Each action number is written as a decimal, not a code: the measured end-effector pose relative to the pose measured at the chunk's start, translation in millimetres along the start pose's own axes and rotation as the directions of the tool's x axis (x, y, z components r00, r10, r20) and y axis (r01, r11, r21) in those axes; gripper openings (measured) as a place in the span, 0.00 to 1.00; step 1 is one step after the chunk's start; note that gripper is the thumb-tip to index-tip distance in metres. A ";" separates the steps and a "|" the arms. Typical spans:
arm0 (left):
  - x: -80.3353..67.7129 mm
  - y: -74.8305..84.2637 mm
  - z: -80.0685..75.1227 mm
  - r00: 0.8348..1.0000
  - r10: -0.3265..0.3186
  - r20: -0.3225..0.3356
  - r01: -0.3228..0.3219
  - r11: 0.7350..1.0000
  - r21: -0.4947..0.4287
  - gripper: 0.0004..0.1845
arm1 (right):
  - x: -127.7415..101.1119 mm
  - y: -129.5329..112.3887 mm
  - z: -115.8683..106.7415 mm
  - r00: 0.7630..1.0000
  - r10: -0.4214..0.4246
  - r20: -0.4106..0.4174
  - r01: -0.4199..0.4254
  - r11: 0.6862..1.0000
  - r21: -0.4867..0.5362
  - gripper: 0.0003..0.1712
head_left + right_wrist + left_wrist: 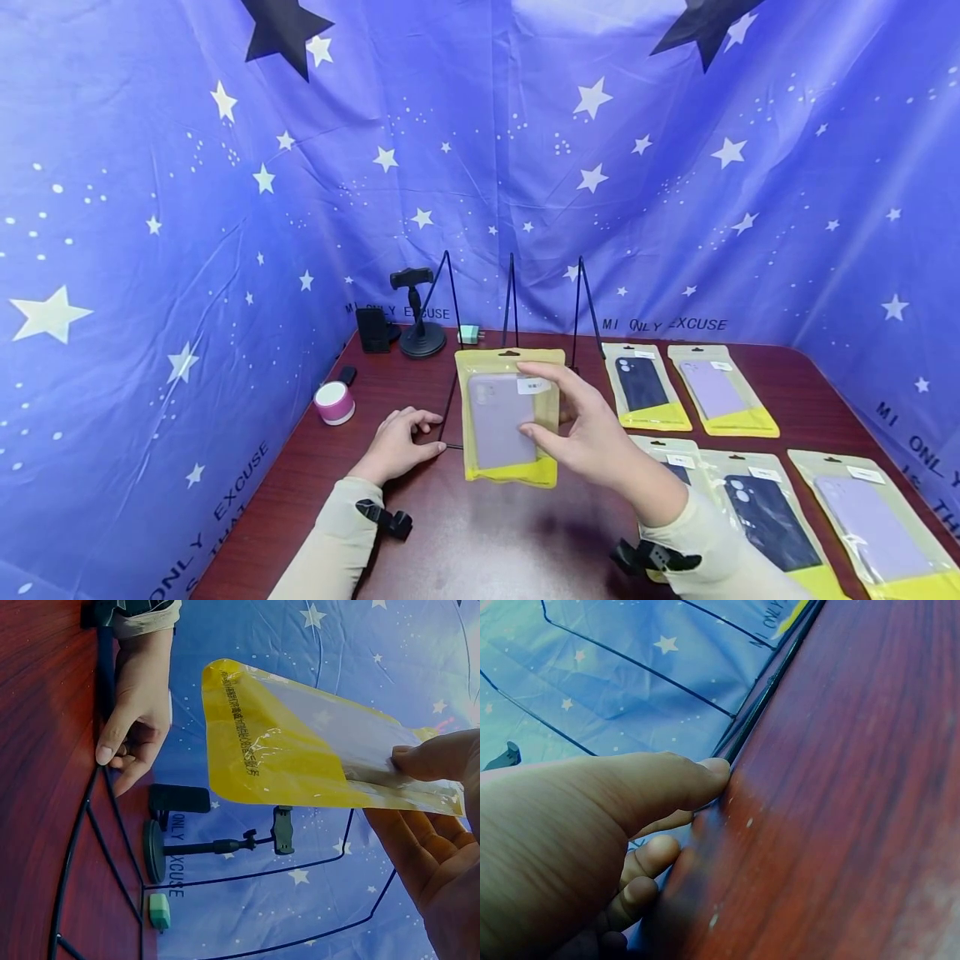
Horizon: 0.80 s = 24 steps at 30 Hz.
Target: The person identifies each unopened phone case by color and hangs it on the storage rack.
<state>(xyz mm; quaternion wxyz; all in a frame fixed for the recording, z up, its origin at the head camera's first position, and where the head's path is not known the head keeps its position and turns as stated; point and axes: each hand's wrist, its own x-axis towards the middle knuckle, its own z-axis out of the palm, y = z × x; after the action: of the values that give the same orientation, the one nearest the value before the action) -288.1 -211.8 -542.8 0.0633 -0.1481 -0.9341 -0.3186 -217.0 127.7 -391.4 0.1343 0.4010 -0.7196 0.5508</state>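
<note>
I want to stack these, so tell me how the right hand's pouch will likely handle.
The pouch is probably stiff where the lilac case fills it. Its unfilled edges look thin and may bend. Its glossy surface could prove slippery.

My left sleeve [327, 537] and right sleeve [723, 546] are pale cream, each crossed near the cuff by 1 black strap [675, 557] with a black fitting [401, 525].

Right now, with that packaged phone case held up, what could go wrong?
The glossy pouch might slip, as the right fingers hold it by one side only. It might also knock the thin wire rack, perhaps shifting it, though the left fingers hold its base.
</note>
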 end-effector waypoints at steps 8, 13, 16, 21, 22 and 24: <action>-0.4 0.3 0.5 1.000 -0.005 -0.008 0.005 1.000 -0.004 0.21 | 1.8 4.1 3.1 1.000 0.021 0.004 -0.021 0.999 0.040 0.47; 0.0 -0.3 1.4 1.000 0.000 -0.013 0.000 1.000 -0.001 0.21 | 2.3 9.0 3.3 1.000 0.031 -0.006 -0.030 0.999 0.022 0.47; -0.1 -0.6 1.5 1.000 0.002 -0.014 -0.002 1.000 0.001 0.21 | 3.2 11.1 3.8 0.999 0.036 -0.008 -0.036 0.999 0.011 0.47; -0.2 -1.2 1.7 1.000 0.010 -0.017 -0.009 1.000 0.006 0.21 | 5.5 13.7 4.2 0.999 0.046 -0.015 -0.046 0.999 -0.012 0.48; -0.2 -1.0 1.7 1.000 0.010 -0.017 -0.010 1.000 0.006 0.21 | 6.1 14.1 4.2 0.999 0.045 -0.017 -0.045 0.999 -0.015 0.48; 0.0 -0.5 1.6 1.000 0.008 -0.016 -0.008 1.000 0.006 0.21 | 7.1 15.0 4.4 0.999 0.042 -0.019 -0.042 0.999 -0.015 0.48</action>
<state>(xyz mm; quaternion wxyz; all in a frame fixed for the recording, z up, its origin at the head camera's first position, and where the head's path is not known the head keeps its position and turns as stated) -288.2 -211.2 -544.4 0.0726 -0.1490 -0.9340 -0.3166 -231.3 121.8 -398.7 0.1325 0.3796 -0.7308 0.5516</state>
